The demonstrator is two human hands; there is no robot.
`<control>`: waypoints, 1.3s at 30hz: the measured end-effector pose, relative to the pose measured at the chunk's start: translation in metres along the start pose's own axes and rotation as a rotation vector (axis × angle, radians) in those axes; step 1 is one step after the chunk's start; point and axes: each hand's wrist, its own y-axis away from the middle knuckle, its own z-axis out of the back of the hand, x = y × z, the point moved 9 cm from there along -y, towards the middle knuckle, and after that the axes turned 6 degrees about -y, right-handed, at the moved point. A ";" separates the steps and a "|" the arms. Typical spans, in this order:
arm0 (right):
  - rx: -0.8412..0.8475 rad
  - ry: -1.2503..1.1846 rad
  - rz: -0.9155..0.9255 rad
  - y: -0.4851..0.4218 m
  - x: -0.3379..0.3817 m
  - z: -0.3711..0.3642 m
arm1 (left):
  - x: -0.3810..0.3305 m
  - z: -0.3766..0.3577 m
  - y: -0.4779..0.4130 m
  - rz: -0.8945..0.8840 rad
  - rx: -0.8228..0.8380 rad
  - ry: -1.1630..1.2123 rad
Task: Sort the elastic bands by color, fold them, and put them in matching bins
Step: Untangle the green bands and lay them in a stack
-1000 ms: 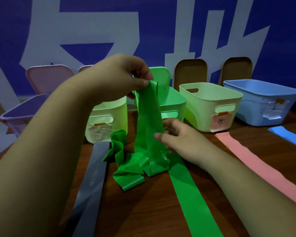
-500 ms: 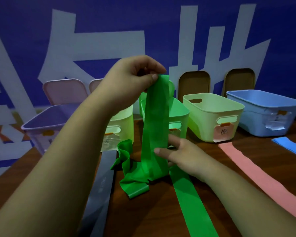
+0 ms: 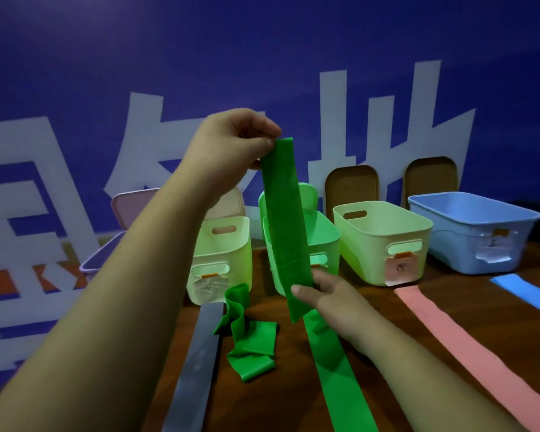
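My left hand [image 3: 234, 145] is raised and pinches the top end of a green elastic band [image 3: 286, 219], which hangs doubled in front of the green bin [image 3: 325, 241]. My right hand [image 3: 328, 297] pinches the band's lower fold just above the table. A second green band [image 3: 334, 366] lies flat under my right hand and runs toward me. A crumpled green band [image 3: 247, 338] lies to the left of it. A grey band [image 3: 194, 366], a pink band [image 3: 468, 347] and a blue band [image 3: 527, 291] lie flat on the table.
Along the wall stand a purple bin [image 3: 97, 260], a pale yellow-green bin [image 3: 228, 254], another yellow-green bin [image 3: 384, 241] with a pink label, and a blue bin [image 3: 474, 232]. Lids [image 3: 353, 188] lean against the blue wall behind them.
My left hand has lifted the green band higher, drawing it taut and off the table. My right hand rose with the lower fold. The camera tilted up.
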 end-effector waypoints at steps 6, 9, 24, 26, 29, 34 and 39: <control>-0.064 -0.006 -0.015 0.008 0.005 0.009 | -0.001 0.005 0.001 0.082 -0.018 0.065; -0.068 0.052 -0.003 0.007 0.009 0.014 | -0.005 0.004 0.001 0.093 -0.013 0.052; -0.052 0.127 0.036 0.053 0.006 0.031 | -0.021 -0.006 0.009 0.086 -0.002 0.170; -0.036 0.153 0.027 0.057 0.005 0.028 | -0.023 -0.007 0.010 0.087 0.001 0.179; -0.009 0.195 0.003 0.065 0.005 0.023 | -0.025 -0.007 0.014 0.088 0.004 0.185; 0.010 0.210 0.003 0.081 0.005 0.022 | -0.024 -0.009 0.021 0.121 0.012 0.211; 0.009 0.278 0.021 0.092 0.004 0.021 | -0.017 -0.017 0.026 0.166 0.018 0.263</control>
